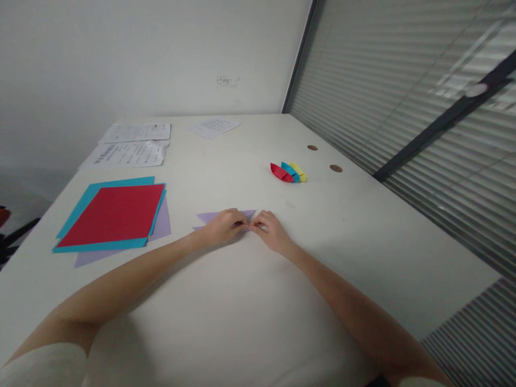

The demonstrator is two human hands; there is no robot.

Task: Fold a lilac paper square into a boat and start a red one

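A folded sheet of purple paper [207,217] lies on the white table in front of me, its pointed ends showing to the left and above my hands. My left hand [226,224] pinches it near its right end, thumb and fingertips together. Close against those fingertips, my right hand [271,231] pinches the same end of the paper. The fingers of both hands meet there and hide the fold between them.
To the left lies a stack of red paper [115,215], blue paper [86,201] and purple sheets. Folded red, blue and yellow paper pieces [289,172] sit beyond my hands. Printed sheets [129,154] lie farther back. Blinds [403,107] border the table's right side.
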